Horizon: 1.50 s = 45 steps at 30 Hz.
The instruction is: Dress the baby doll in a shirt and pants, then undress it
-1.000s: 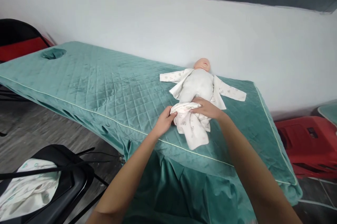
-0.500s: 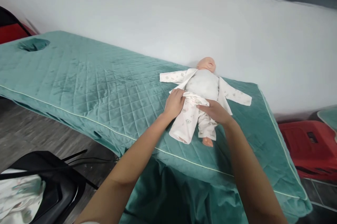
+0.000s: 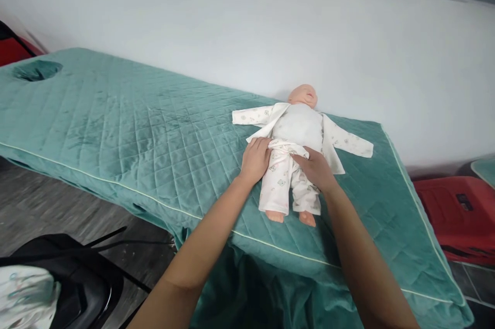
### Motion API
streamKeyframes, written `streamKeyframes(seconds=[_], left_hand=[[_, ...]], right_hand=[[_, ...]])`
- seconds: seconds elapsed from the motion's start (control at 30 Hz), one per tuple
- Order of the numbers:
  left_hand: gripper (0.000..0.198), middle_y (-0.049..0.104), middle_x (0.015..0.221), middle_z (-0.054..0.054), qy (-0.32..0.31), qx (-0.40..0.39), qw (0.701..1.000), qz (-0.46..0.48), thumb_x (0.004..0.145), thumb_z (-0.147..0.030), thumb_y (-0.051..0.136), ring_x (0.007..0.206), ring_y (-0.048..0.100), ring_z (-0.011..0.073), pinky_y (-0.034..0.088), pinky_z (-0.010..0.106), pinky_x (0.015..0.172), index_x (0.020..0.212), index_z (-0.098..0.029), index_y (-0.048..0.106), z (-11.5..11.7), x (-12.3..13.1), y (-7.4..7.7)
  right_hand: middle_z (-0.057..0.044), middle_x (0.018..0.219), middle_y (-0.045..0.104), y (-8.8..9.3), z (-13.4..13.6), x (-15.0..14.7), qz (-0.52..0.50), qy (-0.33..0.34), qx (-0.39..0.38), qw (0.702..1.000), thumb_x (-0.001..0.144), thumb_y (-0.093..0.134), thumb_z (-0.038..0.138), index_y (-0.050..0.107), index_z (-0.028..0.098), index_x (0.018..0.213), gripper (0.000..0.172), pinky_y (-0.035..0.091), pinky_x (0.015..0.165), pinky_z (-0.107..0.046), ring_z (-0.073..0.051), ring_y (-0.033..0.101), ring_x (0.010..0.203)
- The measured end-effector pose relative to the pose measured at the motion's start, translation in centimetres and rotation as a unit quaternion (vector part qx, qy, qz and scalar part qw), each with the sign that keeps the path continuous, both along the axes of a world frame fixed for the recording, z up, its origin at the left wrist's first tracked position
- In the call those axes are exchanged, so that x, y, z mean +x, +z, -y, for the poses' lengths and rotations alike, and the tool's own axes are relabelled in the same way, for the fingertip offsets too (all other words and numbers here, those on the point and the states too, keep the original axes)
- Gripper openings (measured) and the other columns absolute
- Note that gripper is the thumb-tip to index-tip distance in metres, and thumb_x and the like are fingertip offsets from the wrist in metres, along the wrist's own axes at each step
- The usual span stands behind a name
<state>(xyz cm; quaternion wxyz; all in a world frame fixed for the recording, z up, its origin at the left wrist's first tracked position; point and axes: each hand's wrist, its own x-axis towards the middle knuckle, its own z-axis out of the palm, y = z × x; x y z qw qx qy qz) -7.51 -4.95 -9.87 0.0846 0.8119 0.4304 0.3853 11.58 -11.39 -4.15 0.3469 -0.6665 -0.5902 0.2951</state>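
A baby doll (image 3: 302,122) lies on its back on the teal quilted table (image 3: 154,133), head toward the wall. It wears an open white printed jacket (image 3: 340,138) with sleeves spread out, and white printed trousers (image 3: 280,184) with both bare feet showing. My left hand (image 3: 255,159) grips the trousers' waistband at the doll's left hip side. My right hand (image 3: 315,166) holds the waistband on the other side, fingers curled into the cloth.
A black chair (image 3: 69,277) with a white printed cloth (image 3: 23,295) on it stands at the lower left. A red object (image 3: 456,210) sits on the floor at the right. A white wall (image 3: 247,35) runs behind the table, and a face hole (image 3: 36,70) marks its far left end.
The trousers went from bunched at the doll's legs to pulled up to its waist. Both feet now stick out of the legs. My hands moved up toward the waist.
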Motion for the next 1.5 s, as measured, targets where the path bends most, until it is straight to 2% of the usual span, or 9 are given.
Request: streamKeyframes(seconds=[0.27,0.47,0.57,0.77,0.97,1.1,1.37,1.43,1.5], left_hand=[[0.019,0.070,0.109,0.006,-0.028,-0.034,0.987,0.156,0.093,-0.023,0.054,0.107,0.059,0.0214,0.046,0.038,0.099,0.109,-0.021,0.064,0.2,-0.5,0.3],[0.018,0.068,0.106,0.007,0.128,-0.070,0.942,0.301,0.097,-0.029,0.049,0.105,0.057,0.0212,0.045,0.036,0.096,0.102,-0.022,0.065,-0.5,-1.0,-0.2],[0.019,0.067,0.107,0.007,0.156,-0.111,0.926,0.325,0.096,-0.029,0.047,0.105,0.058,0.0212,0.045,0.035,0.095,0.102,-0.021,0.064,-1.3,-0.9,-0.9],[0.020,0.071,0.100,0.005,0.084,-0.227,0.894,0.376,0.095,-0.024,0.044,0.096,0.064,0.0177,0.047,0.031,0.090,0.099,-0.019,0.063,-4.6,-1.0,-0.5],[0.023,0.074,0.102,0.006,-0.113,-0.472,0.778,0.399,0.082,-0.023,0.067,0.085,0.067,0.0159,0.051,0.028,0.080,0.104,-0.016,0.070,-8.1,-1.1,1.3],[0.036,0.075,0.104,0.009,-0.179,-0.541,0.726,0.385,0.071,-0.023,0.079,0.085,0.068,0.0168,0.053,0.029,0.079,0.105,-0.015,0.072,-8.8,-0.5,1.7],[0.030,0.071,0.080,0.004,-0.141,-0.518,0.697,0.476,0.065,-0.028,0.084,0.067,0.061,0.0119,0.049,0.025,0.065,0.088,-0.013,0.070,-8.6,-1.0,1.0],[0.028,0.065,0.075,0.000,-0.098,-0.463,0.711,0.520,0.066,-0.031,0.083,0.063,0.056,0.0097,0.044,0.023,0.060,0.082,-0.015,0.066,-8.5,-1.4,1.0],[0.024,0.060,0.071,-0.002,-0.035,-0.385,0.751,0.535,0.068,-0.030,0.080,0.061,0.052,0.0083,0.040,0.022,0.058,0.078,-0.016,0.062,-8.6,-1.8,0.9]], right_hand=[[0.000,0.086,0.070,0.4,0.5,-0.1,-0.029,-0.004,-0.009,1.000,0.082,0.066,0.051,0.070,0.021,0.091,0.031,0.043,0.073,-0.032,-0.022,0.060,0.083],[0.001,0.083,0.064,0.4,1.1,0.2,-0.044,0.041,0.014,0.998,0.083,0.065,0.060,0.064,0.021,0.090,0.040,0.043,0.075,-0.029,-0.019,0.056,0.082],[0.001,0.080,0.061,0.0,1.2,0.6,-0.061,0.049,0.040,0.996,0.089,0.054,0.065,0.060,0.021,0.084,0.045,0.044,0.076,-0.029,-0.018,0.054,0.080],[-0.004,0.097,0.071,-0.2,1.4,0.9,-0.134,-0.004,0.035,0.990,0.093,0.046,0.068,0.067,0.022,0.091,0.051,0.047,0.093,-0.032,-0.024,0.062,0.101],[-0.001,0.093,0.071,-0.8,0.9,1.0,-0.217,0.022,0.027,0.975,0.086,0.061,0.042,0.070,0.022,0.100,0.027,0.048,0.084,-0.031,-0.021,0.063,0.091],[0.000,0.093,0.071,-1.5,0.7,1.3,-0.248,0.045,0.006,0.968,0.080,0.060,0.030,0.069,0.023,0.105,0.027,0.047,0.080,-0.031,-0.020,0.063,0.087],[0.000,0.088,0.068,-1.9,0.7,1.4,-0.198,0.012,0.038,0.979,0.085,0.060,0.035,0.069,0.023,0.101,0.022,0.045,0.073,-0.029,-0.017,0.059,0.079],[0.000,0.088,0.068,-2.0,0.9,1.0,-0.195,-0.009,0.068,0.978,0.086,0.061,0.036,0.068,0.023,0.100,0.021,0.046,0.071,-0.029,-0.016,0.058,0.076],[-0.002,0.092,0.069,-2.0,1.1,0.6,-0.197,-0.035,0.117,0.973,0.086,0.061,0.035,0.067,0.023,0.098,0.018,0.049,0.075,-0.030,-0.017,0.061,0.081]])
